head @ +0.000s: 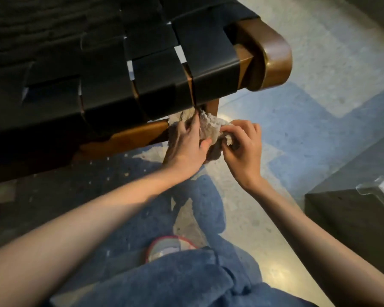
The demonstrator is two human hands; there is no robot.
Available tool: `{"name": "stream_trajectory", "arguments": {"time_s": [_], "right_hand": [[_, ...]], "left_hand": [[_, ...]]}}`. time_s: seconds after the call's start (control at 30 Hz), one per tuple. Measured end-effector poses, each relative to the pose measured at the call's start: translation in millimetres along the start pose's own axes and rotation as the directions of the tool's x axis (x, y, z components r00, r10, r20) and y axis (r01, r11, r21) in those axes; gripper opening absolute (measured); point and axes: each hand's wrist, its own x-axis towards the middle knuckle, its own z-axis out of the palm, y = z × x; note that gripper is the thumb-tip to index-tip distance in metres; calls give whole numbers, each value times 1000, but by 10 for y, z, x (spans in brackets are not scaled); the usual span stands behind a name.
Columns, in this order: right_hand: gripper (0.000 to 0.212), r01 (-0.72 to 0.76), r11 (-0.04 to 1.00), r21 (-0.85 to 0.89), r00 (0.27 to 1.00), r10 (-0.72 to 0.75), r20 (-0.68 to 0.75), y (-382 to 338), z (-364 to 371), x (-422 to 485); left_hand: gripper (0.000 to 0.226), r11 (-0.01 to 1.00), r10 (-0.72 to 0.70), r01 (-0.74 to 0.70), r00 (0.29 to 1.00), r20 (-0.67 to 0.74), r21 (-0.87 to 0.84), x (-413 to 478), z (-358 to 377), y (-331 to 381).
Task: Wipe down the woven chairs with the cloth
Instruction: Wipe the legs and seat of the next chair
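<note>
Head view: both hands (211, 145) grip cloth (208, 126) below woven chair (111, 69).

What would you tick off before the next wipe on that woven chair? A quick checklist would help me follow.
1. Cloth held: ok, the left hand and the right hand both grip it.
2. Cloth spread flat for wiping: not ok, it is bunched between the hands.
3. Cloth on the woven seat: not ok, it is held below the seat's front edge, near the wooden rail.
4. Cloth clean or damp enough: cannot tell.
5. Seat straps within view: ok, the near corner shows plainly.
</note>
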Motion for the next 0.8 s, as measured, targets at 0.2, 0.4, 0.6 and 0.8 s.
{"name": "stream_trajectory", "arguments": {"time_s": [0.2,0.4,0.6,0.8], "right_hand": [[25,-332,941,60,941,335,-41,177,242,-36],[25,-583,801,137,770,490,408,393,478,-111],[33,-777,620,107,487,484,727,443,509,-45],[31,-691,653,309,663,404,630,267,219,23]], "left_hand": [[57,735,-231,-31,928,-294,-677,-136,740,-40],[58,753,-297,116,938,-178,-647,163,1007,-279],[53,815,-221,217,973,58,-538,295,964,-559],[19,760,-344,-5,845,-410,-649,31,898,-160]]}}
